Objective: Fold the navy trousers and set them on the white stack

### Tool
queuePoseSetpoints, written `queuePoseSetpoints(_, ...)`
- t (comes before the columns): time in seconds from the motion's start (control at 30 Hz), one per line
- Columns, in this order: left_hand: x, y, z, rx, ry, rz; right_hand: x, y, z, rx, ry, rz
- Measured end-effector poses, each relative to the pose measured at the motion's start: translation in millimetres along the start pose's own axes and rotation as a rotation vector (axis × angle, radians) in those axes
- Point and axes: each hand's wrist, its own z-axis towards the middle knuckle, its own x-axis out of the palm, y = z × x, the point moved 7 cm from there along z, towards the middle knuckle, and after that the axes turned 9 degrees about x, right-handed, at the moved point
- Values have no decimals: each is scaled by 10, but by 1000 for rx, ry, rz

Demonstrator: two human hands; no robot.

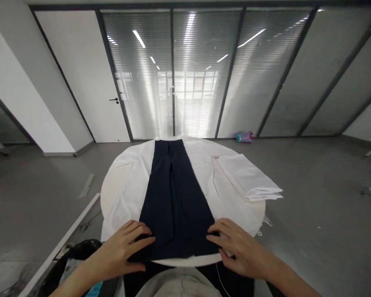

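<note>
Beige clothing (181, 282) is showing below the table (119, 178), on which dark trousers (159, 194) are lying lengthwise toward the far side. Left hand (126, 243) and right hand (239, 245) are touching opposite leg edges, equally near, fingers curving loosely; whether they are pinching, I cannot tell.

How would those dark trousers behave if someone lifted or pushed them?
The trousers would probably hang limp, since they lie flat with soft folds. Pushed, they'd likely bunch up rather than roll, being spread thin over the white cloth.
</note>
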Motion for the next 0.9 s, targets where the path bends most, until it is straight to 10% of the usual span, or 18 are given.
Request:
queuePoseSetpoints(0.5,-149,120,-156,-112,-55,-301,5,-191,-146,77,21,250)
queuePoseSetpoints(0.9,-672,800,68,-502,-497,-319,-684,-601,594,391,-339,300)
